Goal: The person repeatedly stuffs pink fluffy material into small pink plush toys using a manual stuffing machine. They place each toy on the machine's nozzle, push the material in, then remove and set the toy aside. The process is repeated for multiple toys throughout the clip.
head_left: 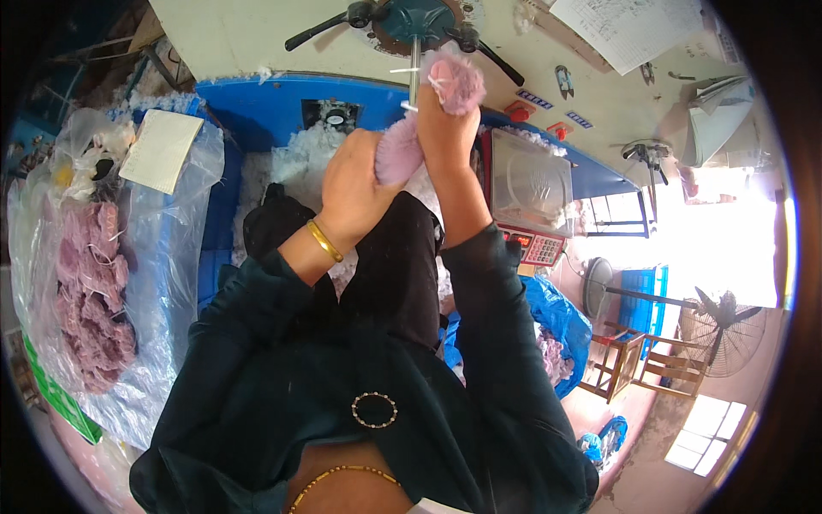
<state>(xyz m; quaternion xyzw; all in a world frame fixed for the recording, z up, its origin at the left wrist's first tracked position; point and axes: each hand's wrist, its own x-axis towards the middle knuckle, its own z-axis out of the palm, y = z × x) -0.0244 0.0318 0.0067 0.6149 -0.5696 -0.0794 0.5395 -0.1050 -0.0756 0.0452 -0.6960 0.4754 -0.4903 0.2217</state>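
My left hand (353,184) is closed around a fluffy lilac plush piece (399,152), its fingers mostly hidden behind the fur. Just to the right, my right hand (447,128) is closed on a fluffy pinkish plush part (461,84), whose fur covers the fingertips. I cannot tell whether the two furry parts are one piece. Both hands are held close together in front of a thin metal tube (415,73), which comes out of a dark round machine fitting (417,21). Whether the plush touches the tube is not plain.
White fluff (312,158) fills a blue bin (274,103) under the machine. At left, pink plush pieces (90,300) lie on clear plastic, near a notepad (163,150). At right are a red scale (535,247), a blue bag (552,313), a stool (612,364) and fans (719,334).
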